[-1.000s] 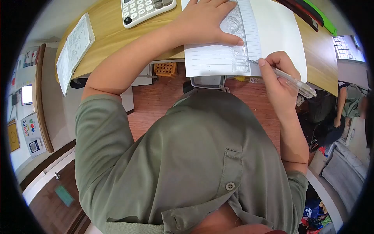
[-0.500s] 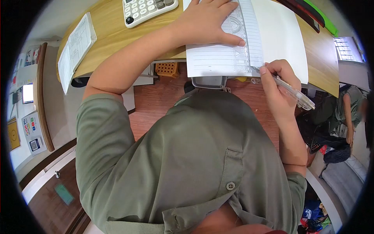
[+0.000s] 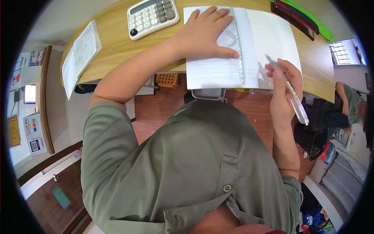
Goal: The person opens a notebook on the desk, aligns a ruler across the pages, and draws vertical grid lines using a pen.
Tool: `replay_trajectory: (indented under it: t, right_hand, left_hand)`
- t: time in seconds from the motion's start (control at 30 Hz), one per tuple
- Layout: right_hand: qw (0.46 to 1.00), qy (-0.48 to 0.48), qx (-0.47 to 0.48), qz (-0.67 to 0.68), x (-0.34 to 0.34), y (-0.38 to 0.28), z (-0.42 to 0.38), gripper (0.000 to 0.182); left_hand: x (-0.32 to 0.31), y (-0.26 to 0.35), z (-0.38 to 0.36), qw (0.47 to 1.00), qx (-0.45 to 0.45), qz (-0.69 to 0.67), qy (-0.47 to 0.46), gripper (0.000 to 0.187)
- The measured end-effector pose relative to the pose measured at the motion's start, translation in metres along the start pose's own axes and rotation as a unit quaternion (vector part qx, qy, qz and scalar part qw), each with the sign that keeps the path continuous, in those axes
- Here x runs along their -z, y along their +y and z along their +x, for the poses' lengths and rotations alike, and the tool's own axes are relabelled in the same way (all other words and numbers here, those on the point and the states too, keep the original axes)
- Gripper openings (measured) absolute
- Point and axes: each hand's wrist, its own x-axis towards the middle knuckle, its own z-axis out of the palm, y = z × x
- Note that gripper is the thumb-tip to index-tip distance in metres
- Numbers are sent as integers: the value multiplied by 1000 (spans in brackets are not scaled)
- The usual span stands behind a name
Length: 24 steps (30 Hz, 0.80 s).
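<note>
- Right hand [image 3: 281, 102] pinched a pen [image 3: 297, 105], slanted with its tip toward the worktop's [image 3: 113, 37] far edge, apparently lifted off the blank page [image 3: 272, 31].
- Ruler [image 3: 238, 71] lay left of that hand, running far to near along the lined sheet [image 3: 206, 74], which overhung the near edge.
- Left hand [image 3: 202, 37], spread flat, was nearer, its thumb touching the ruler and its fingers partly covering it.
- Calculator [image 3: 150, 19] sat farther left.
</note>
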Motion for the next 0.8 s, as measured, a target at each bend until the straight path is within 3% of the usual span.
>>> replay_trajectory:
  t: [0.07,0.13,0.2,0.27,0.33,0.6,0.8]
  right_hand:
    - [995,58,-37,78,-4,-4,5,23]
    - [999,27,-18,1,8,10,3,23]
    - [963,-38,132,-232,12,20,-1,24]
    - [959,-52,162,-227,8,22,-4,26]
    - [920,-77,189,-334,7,28,-8,27]
    - [916,-52,173,-357,14,40,-1,29]
    - [944,-41,142,-294,13,36,-4,32]
  left_hand:
    - [14,0,-7,997,29,-4,-73,102]
    - [18,-10,-19,997,22,6,-67,99]
    - [21,-19,-31,998,3,-31,-55,97]
    - [30,-13,-40,997,-8,-33,-63,97]
    - [24,-10,-45,998,-12,10,-67,98]
    - [17,-2,-30,998,-5,-1,-69,97]
    - [17,-4,-30,997,0,-11,-76,97]
